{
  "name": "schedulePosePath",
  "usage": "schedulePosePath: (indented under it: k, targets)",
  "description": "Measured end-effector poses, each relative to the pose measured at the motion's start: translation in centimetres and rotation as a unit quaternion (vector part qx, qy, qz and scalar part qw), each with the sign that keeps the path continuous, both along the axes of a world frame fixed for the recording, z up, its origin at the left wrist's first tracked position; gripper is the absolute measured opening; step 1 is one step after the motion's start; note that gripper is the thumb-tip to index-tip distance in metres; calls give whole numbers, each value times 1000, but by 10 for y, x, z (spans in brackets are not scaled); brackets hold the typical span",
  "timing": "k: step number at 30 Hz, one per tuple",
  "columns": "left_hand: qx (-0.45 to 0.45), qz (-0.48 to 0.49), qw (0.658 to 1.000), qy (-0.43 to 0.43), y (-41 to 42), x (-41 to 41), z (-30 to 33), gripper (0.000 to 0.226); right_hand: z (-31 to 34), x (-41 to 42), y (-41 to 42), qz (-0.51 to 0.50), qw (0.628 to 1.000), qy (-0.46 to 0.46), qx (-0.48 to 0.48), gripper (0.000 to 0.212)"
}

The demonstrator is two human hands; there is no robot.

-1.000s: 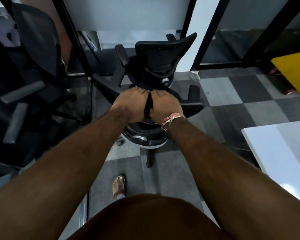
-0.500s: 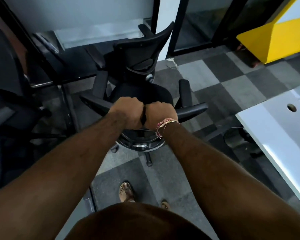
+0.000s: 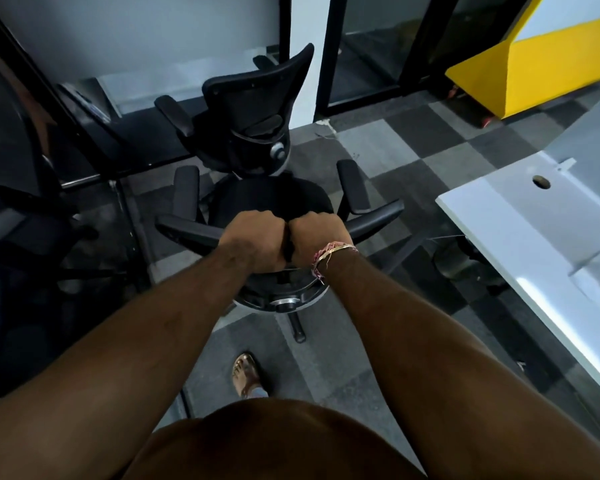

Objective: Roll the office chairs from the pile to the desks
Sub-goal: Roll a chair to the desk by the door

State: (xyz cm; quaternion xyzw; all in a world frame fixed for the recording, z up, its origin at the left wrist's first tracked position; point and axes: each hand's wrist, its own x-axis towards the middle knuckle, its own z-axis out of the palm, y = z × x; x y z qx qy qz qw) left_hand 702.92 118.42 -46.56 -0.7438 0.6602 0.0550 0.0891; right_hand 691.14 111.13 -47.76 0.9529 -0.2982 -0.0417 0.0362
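A black office chair (image 3: 274,199) stands right in front of me on the checkered carpet, its back toward me. My left hand (image 3: 257,239) and my right hand (image 3: 317,237) grip the top edge of its backrest side by side, fingers curled over it. A second black chair (image 3: 253,119) stands just beyond it, close to the first. More dark chairs (image 3: 18,188) are piled at the left. A white desk (image 3: 534,244) with a round cable hole lies at the right.
Black-framed glass partitions and a white pillar (image 3: 305,57) close the far side. A yellow panel (image 3: 520,64) stands at the far right. Under the desk a dark chair base (image 3: 465,261) shows. My sandalled foot (image 3: 245,374) is on the carpet behind the chair.
The view has swung to the right: the desk and yellow panel have come further into sight, and the chair pile has slid left. Both hands keep the same grip on the backrest.
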Motion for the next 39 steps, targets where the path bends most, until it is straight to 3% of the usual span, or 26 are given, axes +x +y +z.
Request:
schedulePosePath:
  k: [14, 39]
  targets:
    - [7, -88, 996, -5, 68, -169, -2, 43, 6, -182, 82, -44, 998, 29, 14, 15]
    - [-26, -356, 934, -19, 196, -370, -7, 34, 5, -394, 283, -314, 949, 21, 30, 17]
